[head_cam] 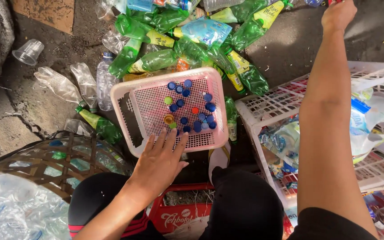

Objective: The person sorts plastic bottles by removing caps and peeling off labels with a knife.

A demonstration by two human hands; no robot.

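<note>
Head view, left hand [158,161] over pink basket [132,91] rim

A recycling sorting yard: crushed plastic bottles [156,60] heaped on dirt ground [23,111].

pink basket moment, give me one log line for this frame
left hand: flat on pink basket rim | right hand: reaching over green bottles, grip unclear | bottle caps: in basket
</note>
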